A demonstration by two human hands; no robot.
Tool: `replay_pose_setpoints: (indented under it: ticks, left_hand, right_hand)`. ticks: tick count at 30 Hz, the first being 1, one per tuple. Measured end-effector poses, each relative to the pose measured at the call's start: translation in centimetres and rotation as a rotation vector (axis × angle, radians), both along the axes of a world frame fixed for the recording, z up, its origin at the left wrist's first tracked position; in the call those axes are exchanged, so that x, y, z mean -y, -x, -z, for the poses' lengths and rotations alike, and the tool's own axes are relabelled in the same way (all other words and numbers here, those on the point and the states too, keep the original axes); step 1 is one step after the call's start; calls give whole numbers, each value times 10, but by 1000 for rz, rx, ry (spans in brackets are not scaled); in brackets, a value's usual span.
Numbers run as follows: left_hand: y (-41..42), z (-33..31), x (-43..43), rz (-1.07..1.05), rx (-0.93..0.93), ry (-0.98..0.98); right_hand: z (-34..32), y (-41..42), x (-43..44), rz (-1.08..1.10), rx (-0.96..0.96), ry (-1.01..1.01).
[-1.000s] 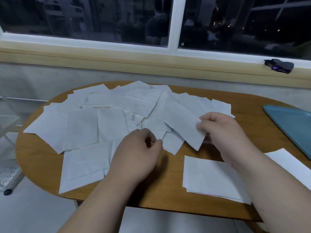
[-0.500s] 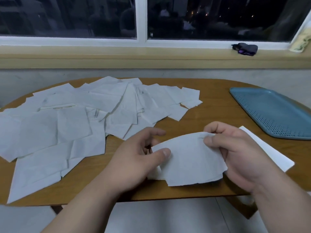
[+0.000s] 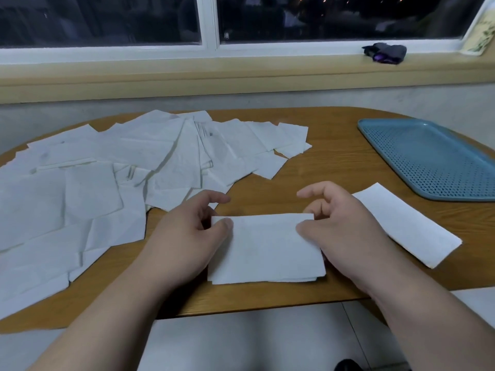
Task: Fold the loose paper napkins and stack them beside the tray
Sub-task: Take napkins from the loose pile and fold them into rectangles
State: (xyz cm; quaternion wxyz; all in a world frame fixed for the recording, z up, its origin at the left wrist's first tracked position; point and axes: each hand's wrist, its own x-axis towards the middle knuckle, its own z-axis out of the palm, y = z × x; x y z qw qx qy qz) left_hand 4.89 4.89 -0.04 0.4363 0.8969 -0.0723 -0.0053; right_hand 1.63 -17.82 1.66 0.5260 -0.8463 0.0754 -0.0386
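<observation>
Tray (image 3: 428, 156) first: blue plastic, shallow, with a raised rim and a floor of small perforations. It lies on the right side of the wooden table (image 3: 321, 167), and its right part runs out of frame. Only the perforated floor shows in the part that is visible.

Just beside the tray's near left corner, apart from it, lies the stack (image 3: 404, 223) of folded white napkins, a long rectangle set at an angle on the wood. How many sheets it holds cannot be told.

At the table's near edge, between the two hands, lies the folded napkin (image 3: 265, 250), a flat rectangle with layered edges showing along its lower right side. The left hand (image 3: 192, 236) pinches its upper left corner, thumb on top and the index finger lifted above. The right hand (image 3: 340, 231) grips its right edge, thumb on the paper, the other fingers curled near the upper right corner.

On the left half of the table the loose napkins (image 3: 107, 178) spread in an overlapping heap, some creased, some reaching past the table's edge.

A small dark object (image 3: 385, 53) with a purple patch rests on the window sill.
</observation>
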Motion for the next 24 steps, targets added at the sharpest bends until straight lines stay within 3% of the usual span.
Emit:
replay_pose_setpoints:
  ticks: [5,10,16,24]
  left_hand:
    - [0,4,5,-7,65,-155]
    - [-3,10,1,-18,147,-271]
    - [-2,4,-13,-63,140,-174]
    - [-9,-1,-43,-188,140,-162]
  right_hand:
    - [8,-4,-2,11,13,226]
    - [14,1,-5,-55,3,574]
    - [13,4,-9,-59,113,593]
    - [-12,-37,-69,-247,85,542]
